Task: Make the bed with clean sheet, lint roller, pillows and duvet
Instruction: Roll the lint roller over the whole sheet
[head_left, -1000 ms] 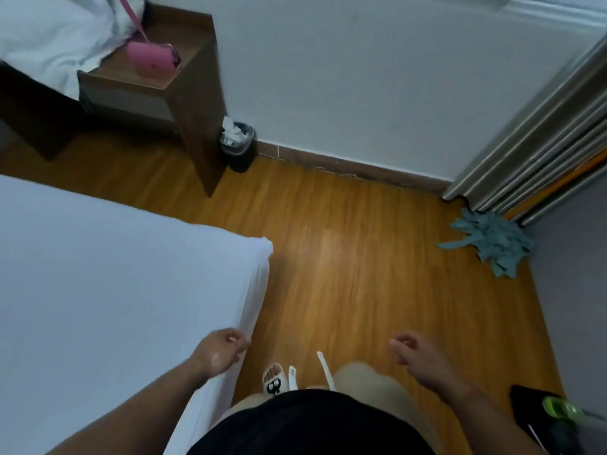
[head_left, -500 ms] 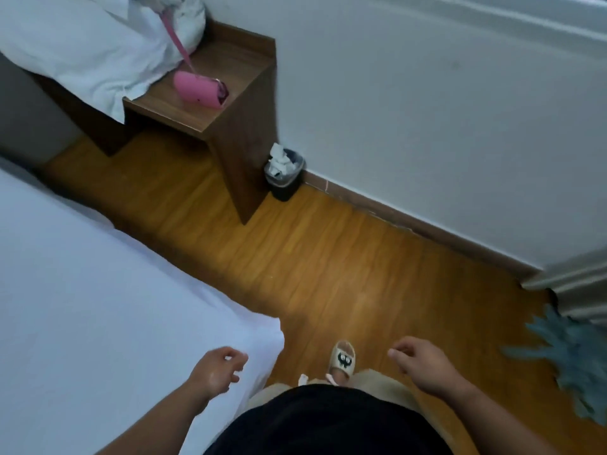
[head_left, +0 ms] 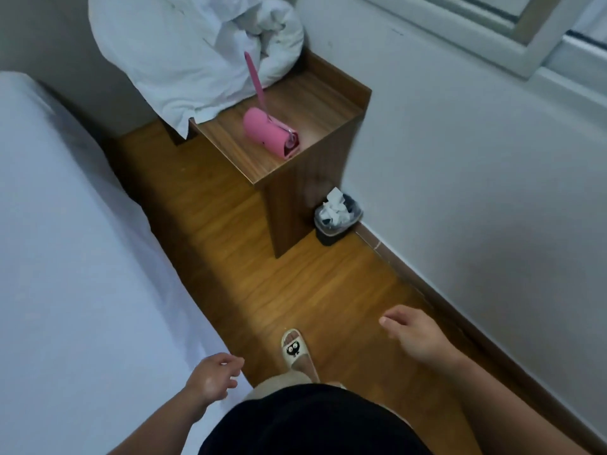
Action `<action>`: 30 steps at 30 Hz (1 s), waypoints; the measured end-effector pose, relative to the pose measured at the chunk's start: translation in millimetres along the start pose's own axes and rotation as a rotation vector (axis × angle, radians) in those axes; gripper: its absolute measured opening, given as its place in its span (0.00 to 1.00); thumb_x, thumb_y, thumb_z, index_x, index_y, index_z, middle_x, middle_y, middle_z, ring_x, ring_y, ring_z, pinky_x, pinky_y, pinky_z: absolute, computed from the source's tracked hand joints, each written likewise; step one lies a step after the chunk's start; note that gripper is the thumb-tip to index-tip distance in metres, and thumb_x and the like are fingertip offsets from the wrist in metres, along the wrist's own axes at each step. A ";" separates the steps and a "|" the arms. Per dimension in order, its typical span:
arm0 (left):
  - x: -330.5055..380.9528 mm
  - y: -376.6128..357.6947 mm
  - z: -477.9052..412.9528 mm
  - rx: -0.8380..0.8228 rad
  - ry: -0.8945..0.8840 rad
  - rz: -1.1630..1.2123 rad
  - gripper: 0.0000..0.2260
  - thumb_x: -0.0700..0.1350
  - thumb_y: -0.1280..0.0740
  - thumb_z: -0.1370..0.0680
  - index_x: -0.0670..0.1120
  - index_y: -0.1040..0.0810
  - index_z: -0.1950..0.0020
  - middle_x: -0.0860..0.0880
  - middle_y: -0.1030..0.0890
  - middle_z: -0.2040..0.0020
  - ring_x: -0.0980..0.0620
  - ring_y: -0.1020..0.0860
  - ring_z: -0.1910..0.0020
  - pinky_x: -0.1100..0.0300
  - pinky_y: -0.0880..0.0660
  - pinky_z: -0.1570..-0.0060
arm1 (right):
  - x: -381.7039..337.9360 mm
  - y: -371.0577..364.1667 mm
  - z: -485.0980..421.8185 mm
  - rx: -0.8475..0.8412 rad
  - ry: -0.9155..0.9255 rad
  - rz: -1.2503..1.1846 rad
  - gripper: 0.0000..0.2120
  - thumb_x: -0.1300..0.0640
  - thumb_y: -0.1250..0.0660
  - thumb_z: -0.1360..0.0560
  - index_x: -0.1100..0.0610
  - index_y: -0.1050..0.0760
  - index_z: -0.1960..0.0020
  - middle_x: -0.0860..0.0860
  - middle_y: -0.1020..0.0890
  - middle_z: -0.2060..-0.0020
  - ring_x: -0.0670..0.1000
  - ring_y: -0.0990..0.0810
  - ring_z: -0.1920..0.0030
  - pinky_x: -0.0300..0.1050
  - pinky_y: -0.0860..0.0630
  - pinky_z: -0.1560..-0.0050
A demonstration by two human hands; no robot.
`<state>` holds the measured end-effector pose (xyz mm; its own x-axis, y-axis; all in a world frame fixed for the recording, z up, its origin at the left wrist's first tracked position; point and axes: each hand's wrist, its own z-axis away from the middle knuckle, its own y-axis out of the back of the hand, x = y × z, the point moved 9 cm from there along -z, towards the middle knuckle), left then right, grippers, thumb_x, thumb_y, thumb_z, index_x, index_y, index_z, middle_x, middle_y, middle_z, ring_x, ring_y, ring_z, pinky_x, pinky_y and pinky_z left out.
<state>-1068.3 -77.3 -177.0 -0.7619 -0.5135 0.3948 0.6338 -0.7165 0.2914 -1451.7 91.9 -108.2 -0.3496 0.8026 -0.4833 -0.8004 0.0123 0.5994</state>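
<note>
Both hands hang empty as I see them: left hand [head_left: 212, 377] loosely curled over the bed's corner, right hand [head_left: 415, 336] half open above the plank floor [head_left: 295, 290]. One smooth white sheet [head_left: 65, 257] covers the mattress. One pink lint roller [head_left: 272, 134], cylindrical with a thin handle, lies on one wooden nightstand [head_left: 315, 106] beside one crumpled white duvet [head_left: 184, 54]. One small bin [head_left: 338, 221] holds paper.

A white sheet [head_left: 72, 257] covered the bed [head_left: 108, 165]. On the wooden counter [head_left: 315, 178] lay a pink lint roller [head_left: 271, 133] beside a bundled white duvet [head_left: 184, 50]. A small bin [head_left: 338, 220] and a slipper [head_left: 295, 351] stood on the wood floor [head_left: 230, 244].
</note>
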 end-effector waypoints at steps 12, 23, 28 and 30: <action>304.8 69.4 -82.5 0.000 -0.230 -0.058 0.09 0.45 0.34 0.18 0.41 0.21 0.42 0.45 0.20 0.49 0.50 0.21 0.54 0.67 0.25 0.63 | -73.2 96.0 -183.1 -0.052 -0.098 0.006 0.08 0.44 0.33 0.21 0.46 0.20 0.48 0.46 0.16 0.55 0.46 0.18 0.55 0.41 0.23 0.58; 410.0 112.7 -131.5 0.169 -0.180 -0.187 0.12 0.54 0.34 0.20 0.51 0.21 0.41 0.49 0.18 0.46 0.51 0.20 0.48 0.53 0.22 0.43 | -347.6 165.2 -358.3 -0.144 0.453 0.294 0.08 0.44 0.33 0.21 0.45 0.20 0.46 0.40 0.18 0.53 0.41 0.20 0.52 0.39 0.25 0.49; 503.6 146.2 -154.5 0.365 -0.297 -0.362 0.23 0.55 0.35 0.20 0.49 0.31 0.27 0.49 0.23 0.35 0.50 0.23 0.39 0.58 0.26 0.42 | -493.1 173.7 -367.0 -0.136 0.680 0.248 0.15 0.45 0.30 0.23 0.50 0.23 0.40 0.41 0.20 0.52 0.42 0.20 0.52 0.36 0.27 0.50; 543.5 158.1 -164.0 0.430 -0.400 -0.496 0.26 0.54 0.33 0.21 0.50 0.34 0.25 0.48 0.26 0.31 0.48 0.26 0.34 0.55 0.27 0.36 | -526.7 162.5 -364.0 -0.137 0.742 0.291 0.15 0.40 0.31 0.24 0.47 0.25 0.43 0.38 0.22 0.52 0.42 0.20 0.52 0.37 0.26 0.52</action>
<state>-1404.1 -547.0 -59.3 -0.9162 0.0884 0.3909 0.2890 -0.5300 0.7973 -1575.0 -545.9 11.5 -0.7469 0.1566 -0.6463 -0.6631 -0.2482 0.7062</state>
